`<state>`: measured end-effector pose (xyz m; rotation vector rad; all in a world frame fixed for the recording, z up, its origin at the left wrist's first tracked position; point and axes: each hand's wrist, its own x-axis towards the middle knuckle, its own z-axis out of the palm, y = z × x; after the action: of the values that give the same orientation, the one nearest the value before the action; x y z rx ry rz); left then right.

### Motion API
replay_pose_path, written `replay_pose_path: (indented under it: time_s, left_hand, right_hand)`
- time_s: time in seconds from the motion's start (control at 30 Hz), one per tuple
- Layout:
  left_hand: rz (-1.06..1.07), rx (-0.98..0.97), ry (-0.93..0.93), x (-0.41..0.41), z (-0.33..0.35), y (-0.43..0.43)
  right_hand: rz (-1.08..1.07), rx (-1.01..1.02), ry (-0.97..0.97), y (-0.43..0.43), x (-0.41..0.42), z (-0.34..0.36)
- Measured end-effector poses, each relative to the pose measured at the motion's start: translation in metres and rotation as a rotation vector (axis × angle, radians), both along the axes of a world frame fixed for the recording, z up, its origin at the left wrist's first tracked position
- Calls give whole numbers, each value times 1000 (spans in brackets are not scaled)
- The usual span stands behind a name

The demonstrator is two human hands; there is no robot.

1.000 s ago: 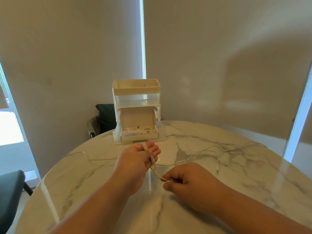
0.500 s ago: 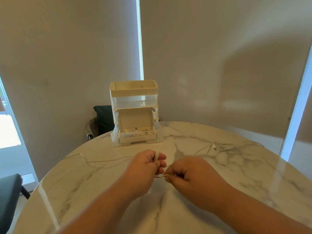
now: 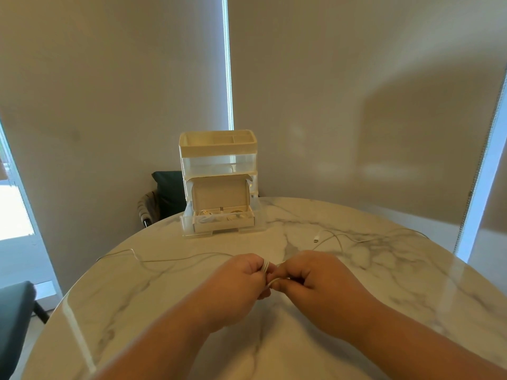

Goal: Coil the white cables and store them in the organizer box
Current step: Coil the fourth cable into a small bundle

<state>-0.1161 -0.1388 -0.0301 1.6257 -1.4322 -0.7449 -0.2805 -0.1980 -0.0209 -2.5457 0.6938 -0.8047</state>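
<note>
Over the middle of the round marble table [image 3: 411,297], my left hand [image 3: 241,278] grips a small bundle of white cable loops [image 3: 266,266]. My right hand [image 3: 310,272] pinches the same cable's strand right beside it, fingertips almost touching the left hand. Another white cable [image 3: 343,237] lies loose on the table to the right, its plug end pointing left. A thin cable [image 3: 170,259] trails off to the left edge. The cream organizer box [image 3: 219,160] stands at the far side; its lower drawer [image 3: 223,222] is open, with coiled cables inside.
A dark chair [image 3: 164,196] with a cushion stands behind the table next to the organizer. Another dark seat [image 3: 13,311] is at the lower left. Roller blinds cover the windows behind.
My hands have come together and the left fingers have curled round the coil. The loose cable on the right has been drawn in, its plug now nearer the organizer.
</note>
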Motion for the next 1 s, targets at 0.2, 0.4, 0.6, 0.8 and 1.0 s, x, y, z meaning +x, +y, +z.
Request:
replay_pose_path:
  time_s: [0.2, 0.4, 0.6, 0.8, 1.0]
  left_hand:
    - [-16, 42, 8, 1, -4, 0]
    - [-65, 86, -5, 2, 4, 4]
    - [-193, 125, 457, 4, 3, 2]
    - [-253, 138, 214, 1, 1, 3]
    - [-284, 165, 215, 5, -3, 2]
  right_hand:
    - [56, -32, 50, 1, 1, 2]
    - [75, -2, 9, 2, 0, 3]
    - [4, -51, -19, -4, -2, 1]
    - [-9, -45, -73, -4, -2, 1]
    - [-42, -13, -113, -11, -2, -6]
